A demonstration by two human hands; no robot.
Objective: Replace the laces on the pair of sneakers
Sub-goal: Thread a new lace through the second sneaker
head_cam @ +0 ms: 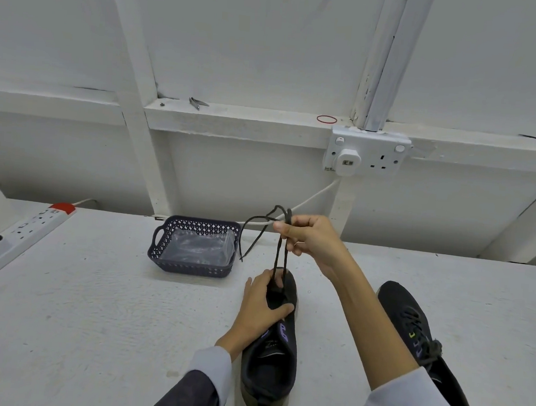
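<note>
Right-hand grip (308,240) raised above the desk, thumb and curled fingers pinched tight on a thin dark shoelace (278,257). Below that grip, two strands of the lace drawn taut, running straight down into the front eyelets of a black fabric sneaker (269,369) with purple lettering on its tongue. Above and left of the grip, loose lace looping out and trailing down to the left, its end hanging free near the right edge of a basket.

Left-hand grip (262,306) directly beneath the right one, clasped over the front of the sneaker, fingers curled at the toe end, thumb laid across the tongue, holding the shoe on the white desk (82,301). Sneaker flat on its sole, toe pointing away, heel nearest the camera.

Right of both grips, beyond the right forearm, a second black sneaker (404,308), laced and knotted, also on the desk, apart from the first.

Left of the raised grip and slightly lower, a dark blue perforated plastic basket (163,246) with handles, a crumpled clear plastic bag (201,246) inside. Far left, a white power strip (36,223) with a red switch. High above the grip, a white double wall socket (368,154).
</note>
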